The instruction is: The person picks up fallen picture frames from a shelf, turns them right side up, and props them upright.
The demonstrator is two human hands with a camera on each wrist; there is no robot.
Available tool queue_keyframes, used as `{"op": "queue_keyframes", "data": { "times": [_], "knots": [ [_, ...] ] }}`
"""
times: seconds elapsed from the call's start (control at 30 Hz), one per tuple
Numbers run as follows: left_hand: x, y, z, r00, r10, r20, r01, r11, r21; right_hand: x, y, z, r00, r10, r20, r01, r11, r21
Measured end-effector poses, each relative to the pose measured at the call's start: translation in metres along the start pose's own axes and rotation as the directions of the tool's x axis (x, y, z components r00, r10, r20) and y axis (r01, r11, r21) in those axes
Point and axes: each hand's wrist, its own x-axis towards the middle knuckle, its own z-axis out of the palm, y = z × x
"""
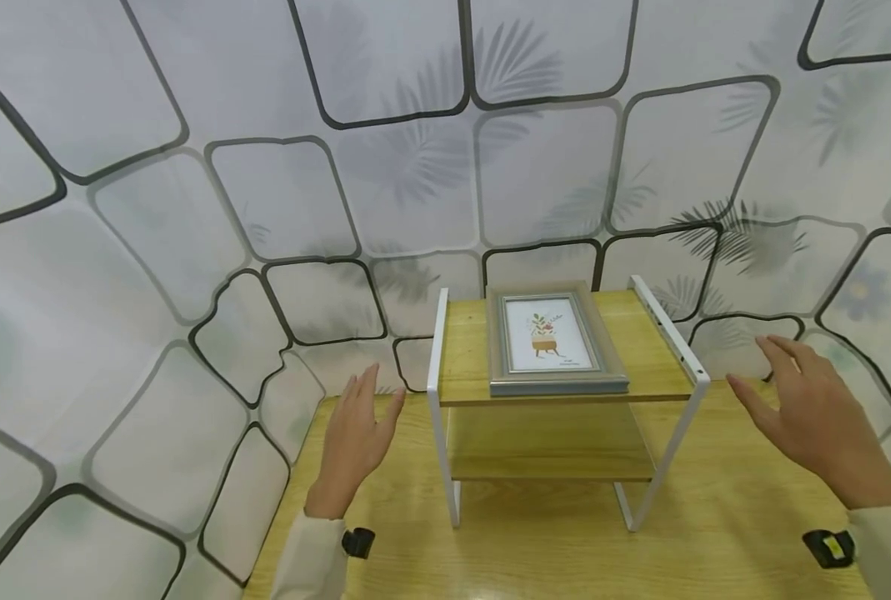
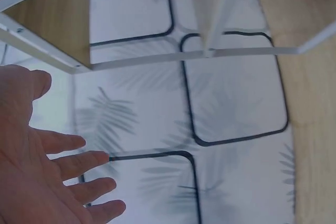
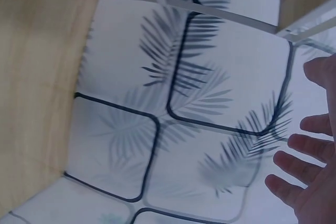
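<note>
A picture frame (image 1: 550, 337) with a drawing of a potted plant lies flat on the upper board of a small two-tier side table (image 1: 463, 354). Left of the table, my left hand (image 1: 358, 437) is held out with its fingers extended and nothing in it. My right hand (image 1: 816, 408) reaches out on the other side, fingers spread, also holding nothing. In the left wrist view, the fingers (image 2: 86, 163) show apart from the table's white metal side frame (image 2: 147, 61). The right wrist view has the right fingers (image 3: 296, 166) below the other white side frame (image 3: 220, 14).
The table's lower board (image 1: 550, 450) sits beneath the upper one. Patterned cloth (image 1: 415, 192) with dark outlines and leaf prints hangs behind and to the left. The floor (image 1: 550, 567) has a light wood look. Black straps (image 1: 358, 543) are at both wrists.
</note>
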Motion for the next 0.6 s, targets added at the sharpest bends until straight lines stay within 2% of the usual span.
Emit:
{"op": "queue_keyframes", "data": {
  "times": [0.07,0.13,0.23,0.4,0.6],
  "knots": [
    [0.007,0.007,-0.006,0.999,-0.029,0.015,0.029,0.999,-0.023,0.009,-0.002,-0.005,1.000,0.013,0.000,-0.013,1.000,0.004],
    [0.014,0.014,-0.012,1.000,-0.028,0.013,0.029,0.999,-0.042,0.018,-0.005,-0.010,0.999,0.033,-0.004,-0.033,0.999,0.007],
    [0.022,0.027,-0.021,1.000,-0.011,0.007,0.011,0.998,-0.060,0.032,-0.009,-0.016,0.996,0.086,0.008,-0.087,0.996,0.023],
    [0.034,0.051,-0.034,1.000,0.024,0.015,-0.022,0.995,-0.093,0.055,-0.020,-0.025,0.981,0.178,0.081,-0.184,0.980,0.078],
    [0.046,0.081,-0.047,0.998,0.058,0.014,-0.057,0.998,-0.041,0.083,-0.042,-0.034,0.967,0.168,0.189,-0.201,0.964,0.173]
  ]
}}
